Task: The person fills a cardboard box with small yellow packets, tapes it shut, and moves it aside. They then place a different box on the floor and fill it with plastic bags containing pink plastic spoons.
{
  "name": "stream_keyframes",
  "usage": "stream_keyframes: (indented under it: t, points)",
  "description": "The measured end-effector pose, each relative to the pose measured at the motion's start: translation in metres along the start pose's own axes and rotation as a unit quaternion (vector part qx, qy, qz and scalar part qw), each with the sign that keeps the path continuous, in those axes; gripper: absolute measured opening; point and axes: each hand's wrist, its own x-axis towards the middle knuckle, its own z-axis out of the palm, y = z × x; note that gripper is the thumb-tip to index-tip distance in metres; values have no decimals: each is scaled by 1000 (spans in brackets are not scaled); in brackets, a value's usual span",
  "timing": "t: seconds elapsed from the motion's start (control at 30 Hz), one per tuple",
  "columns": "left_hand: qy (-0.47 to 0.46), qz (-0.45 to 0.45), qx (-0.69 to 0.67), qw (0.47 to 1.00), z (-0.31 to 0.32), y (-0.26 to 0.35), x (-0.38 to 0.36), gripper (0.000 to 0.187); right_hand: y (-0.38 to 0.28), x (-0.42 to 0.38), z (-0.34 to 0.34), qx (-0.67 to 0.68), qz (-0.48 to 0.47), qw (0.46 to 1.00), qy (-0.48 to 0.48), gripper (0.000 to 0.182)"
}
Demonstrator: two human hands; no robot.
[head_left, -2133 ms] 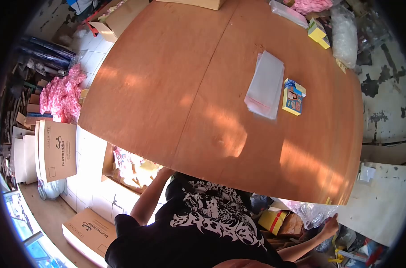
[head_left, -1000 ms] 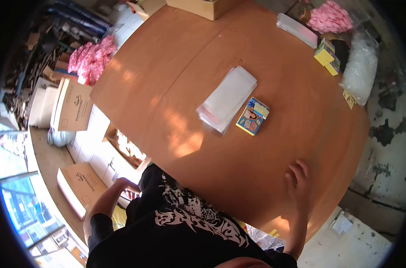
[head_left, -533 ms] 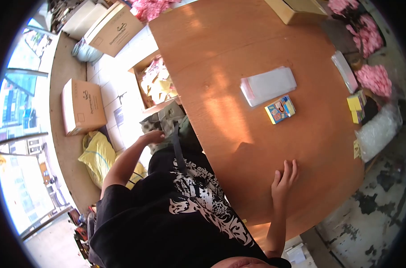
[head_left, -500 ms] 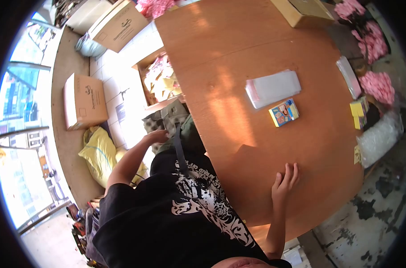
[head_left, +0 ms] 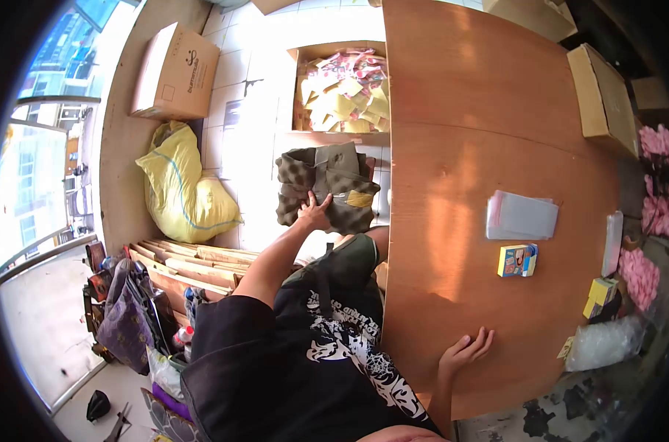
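Note:
My left hand (head_left: 317,214) reaches down beside the table with fingers spread against a dark grey-brown, mottled bundle (head_left: 294,193), perhaps a folded fabric bag, that carries a yellow patch. The fingers touch its surface; nothing shows wrapped inside them. On the wooden tabletop (head_left: 452,221) rests my right hand (head_left: 467,351), fingers loosely bent and apart, holding nothing. Farther up the table lie a stack of clear plastic sleeves (head_left: 522,216) and a small printed yellow-and-blue box (head_left: 517,261).
An open carton (head_left: 338,137) of yellow and pink pieces stands on the floor beyond the bundle. At left are a closed cardboard box (head_left: 176,74), a yellow sack (head_left: 183,184) and upright cardboard sheets (head_left: 194,269). Pink bunches (head_left: 639,278) and bubble wrap (head_left: 607,344) line the right side.
The view has swung left, showing more floor. My left hand has gone from near my lap to the mottled bundle, fingers now spread. My right hand stays on the table.

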Motion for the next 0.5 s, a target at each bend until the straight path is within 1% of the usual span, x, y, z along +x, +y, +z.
stream_keyframes:
  t: [0.07,0.2,0.33,0.5]
  points:
    - [3,-2,-11,1000,4,-5,0,99,-3,1,1,12,12,1000,2,39]
    - [7,-1,-41,999,5,-10,2,96,2,-2,5,11,-24,1000,6,39]
    - [15,-5,-39,999,2,-11,-3,95,4,-5,8,3,-36,999,6,39]
    - [6,16,-55,998,-4,-16,-8,92,2,-9,6,-8,-16,1000,1,41]
